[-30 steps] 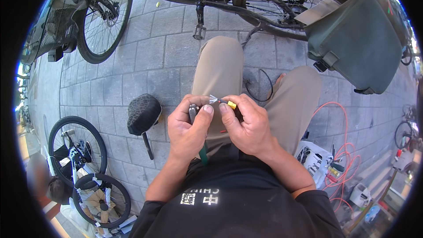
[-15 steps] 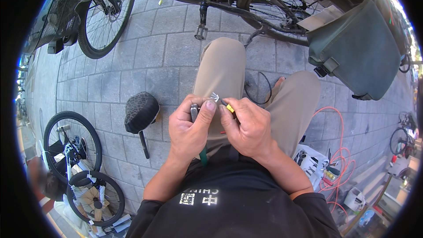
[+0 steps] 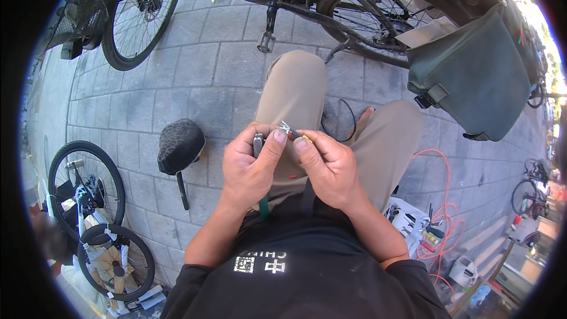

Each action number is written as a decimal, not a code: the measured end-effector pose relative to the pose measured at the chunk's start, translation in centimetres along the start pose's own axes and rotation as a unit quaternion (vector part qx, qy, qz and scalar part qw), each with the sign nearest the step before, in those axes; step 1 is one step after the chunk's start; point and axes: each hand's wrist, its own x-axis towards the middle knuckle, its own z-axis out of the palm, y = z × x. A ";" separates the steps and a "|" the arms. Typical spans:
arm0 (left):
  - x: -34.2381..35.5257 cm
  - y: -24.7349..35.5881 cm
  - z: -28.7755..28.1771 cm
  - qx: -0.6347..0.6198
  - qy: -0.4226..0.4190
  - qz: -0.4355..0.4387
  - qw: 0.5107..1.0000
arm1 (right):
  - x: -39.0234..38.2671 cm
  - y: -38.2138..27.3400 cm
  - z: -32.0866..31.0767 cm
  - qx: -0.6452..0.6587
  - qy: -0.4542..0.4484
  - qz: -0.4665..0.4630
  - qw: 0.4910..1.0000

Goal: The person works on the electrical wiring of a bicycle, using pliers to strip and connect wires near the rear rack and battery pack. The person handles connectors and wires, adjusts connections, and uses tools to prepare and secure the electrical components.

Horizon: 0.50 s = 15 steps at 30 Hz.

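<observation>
Over my lap both hands are closed and nearly fingertip to fingertip. My left hand (image 3: 251,165) pinches several small silver metal pieces (image 3: 285,126) between thumb and forefinger. A grey-black metal tool (image 3: 258,143), perhaps folded, is also tucked in its fingers; most of it is hidden. Between the thumb and forefinger of my right hand (image 3: 331,168) is a small yellow piece (image 3: 306,138), mostly covered. A short dark bit (image 3: 293,134) reaches from it toward the silver pieces; whether they touch I cannot tell. A tiny red piece (image 3: 293,176) lies on my trousers below the hands.
A bicycle (image 3: 277,0) stands ahead, with a dark green bag (image 3: 472,80) at its right. On the paving to my left are a leopard-patterned saddle (image 3: 181,145) with its post and wheels (image 3: 121,266). A white toolbox (image 3: 403,220) and an orange hose (image 3: 447,189) lie at right.
My right fingertips have moved in toward the left ones and cover more of the yellow piece. The whole view has shifted slightly.
</observation>
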 end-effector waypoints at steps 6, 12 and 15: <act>-0.1 0.0 0.3 0.004 -0.026 -0.008 1.000 | 0.7 0.2 -1.2 0.210 -0.022 0.168 0.963; 0.0 0.2 1.0 0.075 -0.067 0.026 0.995 | 1.2 1.5 -1.1 0.311 -0.039 0.178 0.933; -0.3 -0.2 0.7 0.014 -0.044 -0.004 0.999 | 0.9 1.4 -1.1 0.303 -0.015 0.155 0.940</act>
